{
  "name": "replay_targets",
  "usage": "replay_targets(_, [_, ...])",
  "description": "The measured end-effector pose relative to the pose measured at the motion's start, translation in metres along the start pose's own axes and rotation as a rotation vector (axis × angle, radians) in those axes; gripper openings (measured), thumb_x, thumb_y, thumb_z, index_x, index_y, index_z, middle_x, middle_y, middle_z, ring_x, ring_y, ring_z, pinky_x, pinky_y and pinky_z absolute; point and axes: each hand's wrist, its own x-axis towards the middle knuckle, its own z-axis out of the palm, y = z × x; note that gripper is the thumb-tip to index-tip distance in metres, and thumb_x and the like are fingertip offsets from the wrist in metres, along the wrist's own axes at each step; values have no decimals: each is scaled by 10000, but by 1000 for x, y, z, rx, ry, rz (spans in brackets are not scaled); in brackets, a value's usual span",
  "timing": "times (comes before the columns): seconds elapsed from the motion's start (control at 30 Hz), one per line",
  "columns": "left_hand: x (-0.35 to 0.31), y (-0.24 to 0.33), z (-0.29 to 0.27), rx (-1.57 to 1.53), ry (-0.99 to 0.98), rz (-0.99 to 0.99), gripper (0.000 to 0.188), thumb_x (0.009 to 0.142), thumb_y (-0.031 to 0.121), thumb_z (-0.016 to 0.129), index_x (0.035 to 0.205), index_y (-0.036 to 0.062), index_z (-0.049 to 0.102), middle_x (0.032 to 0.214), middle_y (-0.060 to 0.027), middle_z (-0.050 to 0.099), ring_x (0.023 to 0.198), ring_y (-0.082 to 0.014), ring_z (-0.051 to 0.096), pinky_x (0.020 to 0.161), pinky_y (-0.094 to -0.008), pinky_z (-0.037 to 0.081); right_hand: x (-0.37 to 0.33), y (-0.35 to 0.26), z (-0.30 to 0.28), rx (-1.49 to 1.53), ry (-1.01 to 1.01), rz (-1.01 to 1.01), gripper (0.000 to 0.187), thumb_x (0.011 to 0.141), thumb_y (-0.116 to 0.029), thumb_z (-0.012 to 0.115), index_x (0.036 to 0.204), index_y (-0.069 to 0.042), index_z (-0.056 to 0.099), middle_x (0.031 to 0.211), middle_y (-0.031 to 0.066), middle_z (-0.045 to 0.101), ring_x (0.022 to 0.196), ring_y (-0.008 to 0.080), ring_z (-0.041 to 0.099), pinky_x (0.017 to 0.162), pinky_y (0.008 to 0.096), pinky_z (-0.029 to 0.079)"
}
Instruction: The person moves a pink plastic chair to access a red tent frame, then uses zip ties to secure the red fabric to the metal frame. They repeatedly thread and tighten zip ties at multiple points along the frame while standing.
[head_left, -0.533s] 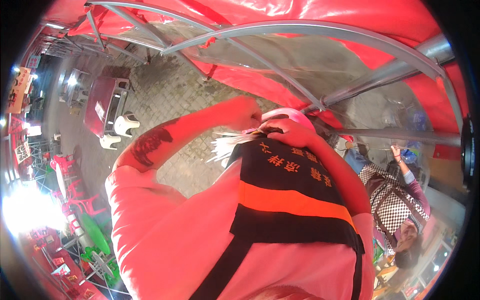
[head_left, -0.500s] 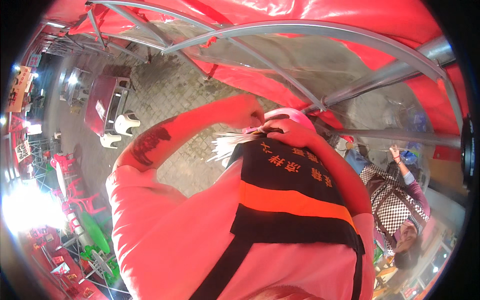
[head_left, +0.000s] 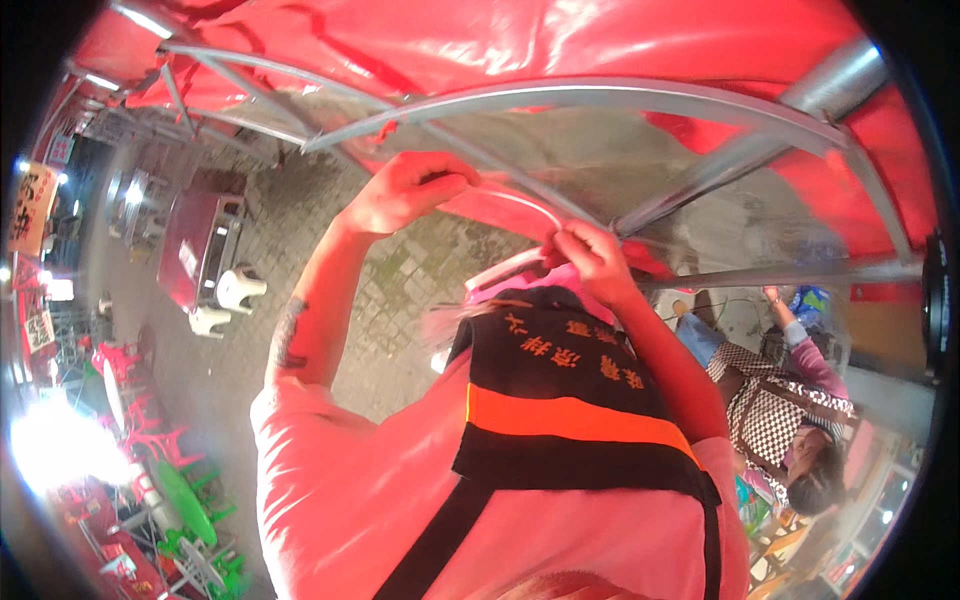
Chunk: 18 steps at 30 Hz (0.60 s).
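A thin, bendy white strip [head_left: 522, 198] arcs between my two raised hands. My left hand [head_left: 400, 195] is closed in a pinch on its far left end. At the other end my right hand [head_left: 597, 255] is closed with thumb and fingers together. Just below the right fingers, a pale flat length [head_left: 506, 269] and a blurred bundle of pale strips [head_left: 455, 322] stick out to the left over my black apron [head_left: 545, 345]. What exactly the right fingers grip is partly hidden. Something pink [head_left: 540, 284] shows behind the apron's top.
Grey metal frame bars [head_left: 640, 95] and red sheeting [head_left: 560, 40] run across beyond my hands. At the left stand a dark red table [head_left: 187, 250] and white stools [head_left: 240, 288] on paving. To the right, a person in a checkered apron [head_left: 765, 415] is close by.
My hands were together at the apron's top. The left has moved out to the left and away, drawing the white strip out between them. The bundle has dropped lower and blurred.
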Motion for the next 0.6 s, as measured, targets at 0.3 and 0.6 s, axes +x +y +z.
replay_targets(0.3, [80, 85, 96, 327, -92, 519, 165, 900, 123, 720, 1034, 30, 742, 912, -138, 700, 892, -322, 698, 791, -425, 539, -112, -116, -135, -52, 332, -564, 144, 1019, -11, 605, 1142, 52, 645, 957, 144, 722, 834, 211, 709, 778, 359, 588])
replay_targets(0.6, [209, 307, 66, 637, 891, 1283, 224, 867, 211, 743, 1061, 99, 749, 1054, -160, 725, 1061, -357, 668, 902, -480, 542, -230, -203, -170, -275, 690, -843, 178, 979, 23, 560, 1133, 30, 649, 925, 211, 754, 752, 256, 721, 678, 361, 589])
